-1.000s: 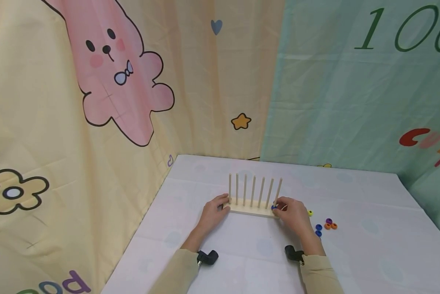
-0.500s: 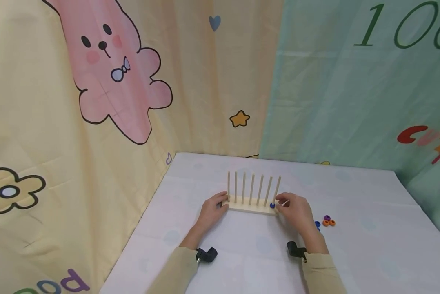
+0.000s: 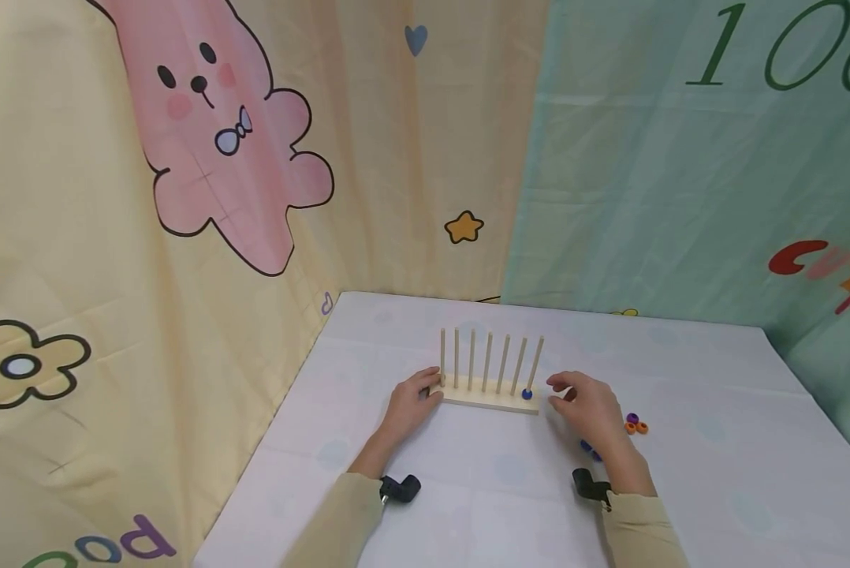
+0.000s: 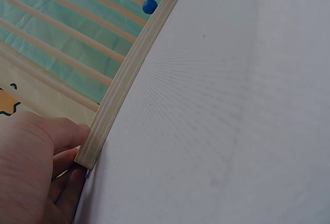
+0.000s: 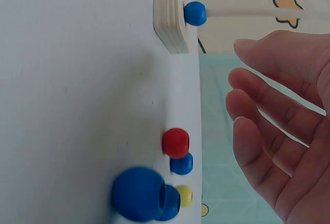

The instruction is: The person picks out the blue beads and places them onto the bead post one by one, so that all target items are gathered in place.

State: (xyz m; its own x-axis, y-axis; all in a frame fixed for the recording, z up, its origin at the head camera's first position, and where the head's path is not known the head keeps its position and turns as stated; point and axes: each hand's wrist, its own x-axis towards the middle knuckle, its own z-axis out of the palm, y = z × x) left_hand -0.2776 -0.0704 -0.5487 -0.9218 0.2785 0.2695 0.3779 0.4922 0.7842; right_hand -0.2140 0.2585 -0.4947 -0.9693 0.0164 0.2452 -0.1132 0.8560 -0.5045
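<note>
A pale wooden peg board (image 3: pixel 489 400) with several upright pegs stands on the white table. My left hand (image 3: pixel 408 406) holds its left end, the thumb and fingers bent about the corner of the base (image 4: pixel 124 80) in the left wrist view. One blue bead (image 3: pixel 527 394) sits low on the rightmost peg, against the base. Just right of the board, my right hand (image 3: pixel 587 410) hovers apart from it, fingers loosely bent and holding nothing. In the right wrist view, a gap separates those fingertips from the blue bead (image 5: pixel 196 13).
Loose beads lie right of the board: a purple bead (image 3: pixel 632 418), orange beads (image 3: pixel 642 427) and blue beads (image 3: pixel 586 446) partly behind the right hand. The right wrist view adds a red bead (image 5: pixel 176 142) and a yellow bead (image 5: pixel 184 195). Printed curtains (image 3: pixel 397 158) hang behind.
The right hand has let go of the blue bead at the foot of the rightmost peg and drawn away to the right. My left hand keeps its hold on the board.
</note>
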